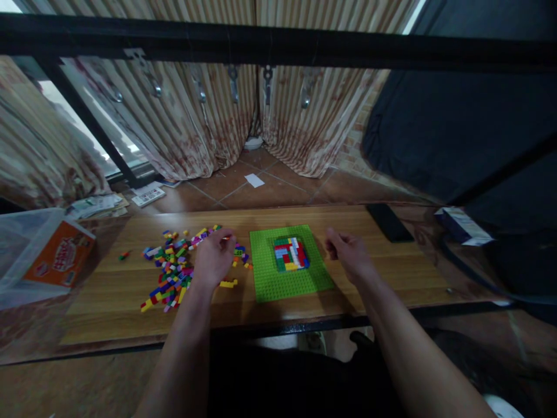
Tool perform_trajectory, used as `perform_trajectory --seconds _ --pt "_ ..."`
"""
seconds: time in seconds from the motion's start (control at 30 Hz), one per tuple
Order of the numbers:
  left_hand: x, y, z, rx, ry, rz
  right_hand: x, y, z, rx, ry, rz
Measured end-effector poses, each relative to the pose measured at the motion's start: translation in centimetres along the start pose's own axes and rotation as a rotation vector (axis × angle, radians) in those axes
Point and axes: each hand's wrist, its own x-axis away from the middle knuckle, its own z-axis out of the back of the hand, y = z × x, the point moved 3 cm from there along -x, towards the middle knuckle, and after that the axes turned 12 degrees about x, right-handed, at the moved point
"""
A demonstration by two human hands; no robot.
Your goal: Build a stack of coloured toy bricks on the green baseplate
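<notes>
My left hand is over the right side of a loose pile of coloured toy bricks, fingers pinched together. A bit of red shows at its fingertips and looks like a small toy brick. A green baseplate lies flat on the table between my hands. On it sits a low, roughly square block of toy bricks in red, white, blue, green and yellow. My right hand hovers just right of the baseplate, its fingers curled in; whether anything is inside cannot be seen.
The wooden table carries a black phone at its back right. A clear plastic bin with an orange label stands off the left end. A small box lies beyond the right end. A dark metal bar crosses above the table's far side.
</notes>
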Motion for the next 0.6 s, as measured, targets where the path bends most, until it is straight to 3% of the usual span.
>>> perform_trajectory --seconds 0.1,0.23,0.4,0.6 --pt "-0.2 -0.1 0.4 0.005 0.013 0.01 0.1 -1.4 -0.5 -0.021 0.076 0.088" --pt "0.0 0.2 1.3 0.026 0.061 0.028 1.0 -3.1 -2.4 0.029 0.08 0.256" --pt "0.2 0.1 2.8 0.056 0.135 0.046 3.2 -4.6 -5.5 0.146 -0.058 0.377" --pt "0.2 -0.6 3.7 0.113 0.201 0.055 5.4 -5.5 -9.5 0.429 -0.244 0.638"
